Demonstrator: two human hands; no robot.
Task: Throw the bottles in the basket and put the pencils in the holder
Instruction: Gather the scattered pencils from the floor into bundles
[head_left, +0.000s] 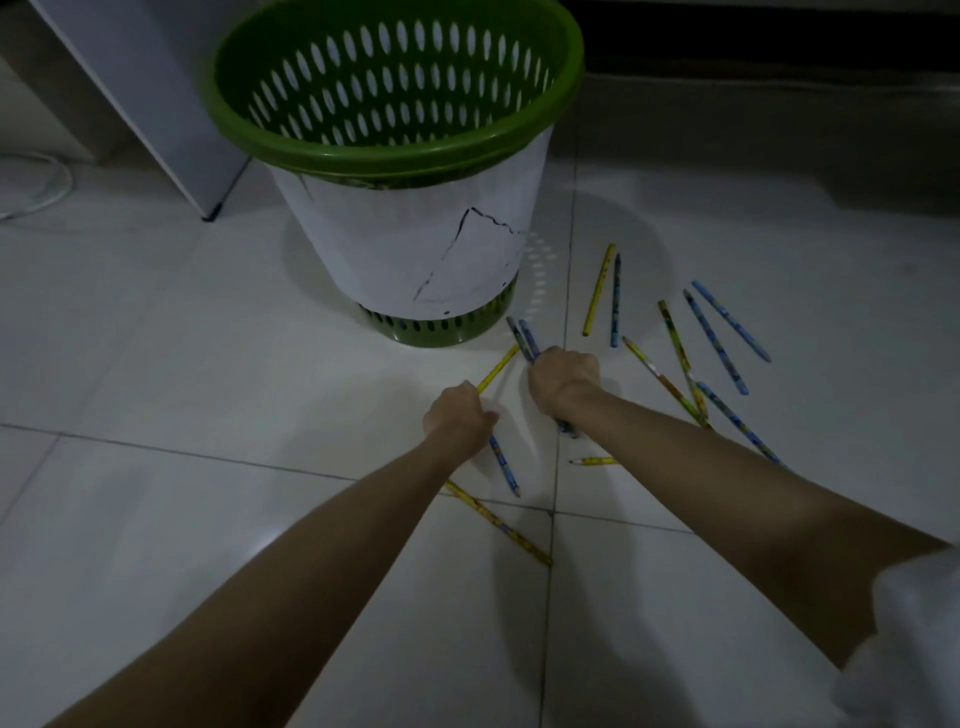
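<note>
Both hands work low over a pale tiled floor (156, 364) strewn with pencils: the right hand (563, 376) is closed in a fist around a small bundle of blue pencils (525, 339), their ends poking out toward 11 o'clock and again beneath the wrist, while the left hand (460, 415) is curled shut on a yellow pencil (497, 369) that angles up toward 1 o'clock, with a blue pencil (505, 466) showing just below the hand toward 5 o'clock; whether that one is held cannot be told. At 12 o'clock from the hands stands the green perforated basket (395, 150), upright, its outside wrapped in white paper (405, 234) with a torn edge. More loose pencils (717, 343), yellow and blue, lie fanned out at 2 to 3 o'clock of the right hand, some crossing one another, and a long yellow pencil (498, 522) lies at 6 o'clock between the forearms. A short yellow pencil (592, 460) rests just under the right forearm. A white cabinet (156, 104) stands at 10 o'clock beside the basket
</note>
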